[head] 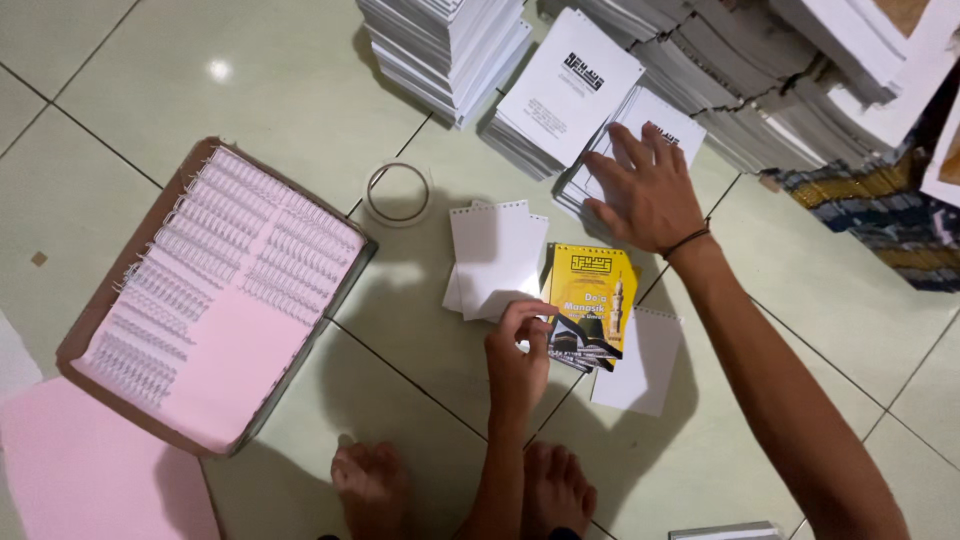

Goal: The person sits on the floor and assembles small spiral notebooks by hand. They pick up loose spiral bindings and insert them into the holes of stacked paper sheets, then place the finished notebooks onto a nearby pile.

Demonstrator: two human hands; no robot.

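Fingertips of left hand (516, 362) pinch near-left edge of yellow-and-black printed booklet cover (592, 305), lying flat on tiled floor (300, 90) w/ long axis running near-to-far, top pointing away, while right hand (640, 190), fingers spread wide, presses white page stack (640, 130) just beyond cover.

A shallow cardboard box (100, 300) holding rows of white spiral binding wires (215, 235) on pink paper is lying at the left of the frame. A tape roll (397, 192) is sitting just right of it on the tiled floor (250, 80). Tall paper stacks (760, 70) are crowding the upper right.
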